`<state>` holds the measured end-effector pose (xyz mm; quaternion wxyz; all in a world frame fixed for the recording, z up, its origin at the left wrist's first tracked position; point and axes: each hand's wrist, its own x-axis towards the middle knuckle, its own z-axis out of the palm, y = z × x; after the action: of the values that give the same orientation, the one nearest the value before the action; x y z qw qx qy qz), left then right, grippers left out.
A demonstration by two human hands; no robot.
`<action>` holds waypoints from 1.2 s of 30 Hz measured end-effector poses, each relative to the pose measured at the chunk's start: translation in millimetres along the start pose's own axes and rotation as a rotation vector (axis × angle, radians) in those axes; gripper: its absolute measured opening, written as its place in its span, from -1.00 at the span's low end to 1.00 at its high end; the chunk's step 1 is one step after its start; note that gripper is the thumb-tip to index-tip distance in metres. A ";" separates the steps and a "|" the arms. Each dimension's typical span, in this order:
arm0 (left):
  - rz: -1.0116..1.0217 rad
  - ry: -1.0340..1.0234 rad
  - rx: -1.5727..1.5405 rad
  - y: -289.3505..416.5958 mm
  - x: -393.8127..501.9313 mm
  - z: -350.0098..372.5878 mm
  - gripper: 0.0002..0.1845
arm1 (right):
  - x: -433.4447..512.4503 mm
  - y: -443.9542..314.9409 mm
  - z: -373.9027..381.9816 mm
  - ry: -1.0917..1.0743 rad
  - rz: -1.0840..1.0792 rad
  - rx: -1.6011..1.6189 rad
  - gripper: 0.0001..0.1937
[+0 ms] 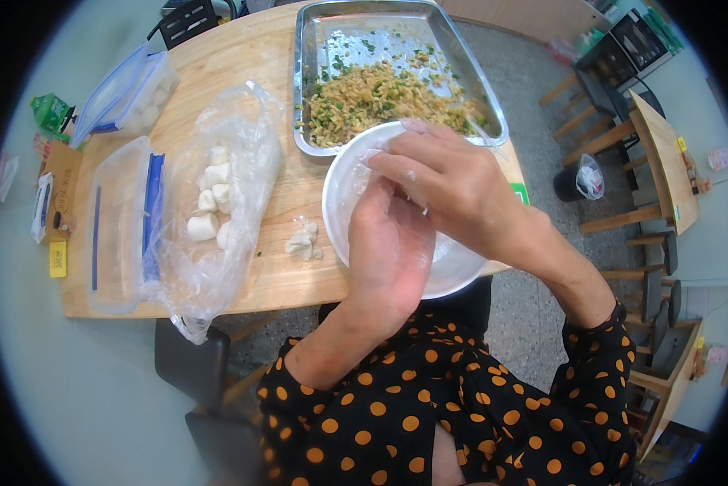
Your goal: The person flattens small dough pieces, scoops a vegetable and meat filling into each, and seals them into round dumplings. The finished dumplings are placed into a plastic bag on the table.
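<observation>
My left hand [394, 249] is cupped over a white bowl [337, 203] at the table's front edge. Curled across it from the right, my right hand [464, 173] touches it with bent fingers. Small white crumbs of dough cling to the fingers. Whether anything sits between the hands is hidden. Behind the bowl, a steel tray [301, 73] holds a minced yellowish filling with chopped greens [364, 103]. White dough pieces [203, 226] lie in a clear plastic bag [251, 146] to the left. A small lump of dough scraps [303, 242] rests on the wood between bag and bowl.
On the wooden table [260, 54], a clear lidded container [151, 100] with white round pieces stands far left. A plastic lid [117, 243] with blue clips lies beside the bag. A cardboard box [66, 182] is at the left edge. Chairs [190, 364] and a bin [567, 185] stand around.
</observation>
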<state>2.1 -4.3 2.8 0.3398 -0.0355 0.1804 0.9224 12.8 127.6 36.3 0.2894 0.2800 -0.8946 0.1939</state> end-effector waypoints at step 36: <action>0.080 -0.010 -0.074 4.4 -2.9 7.9 -0.55 | -2.1 -0.1 -1.5 -0.047 0.023 -0.253 -0.43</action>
<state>2.0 -6.3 12.0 0.3022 -0.0364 0.1456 0.9414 14.9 129.2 36.2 0.2992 0.2351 -0.9216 0.0760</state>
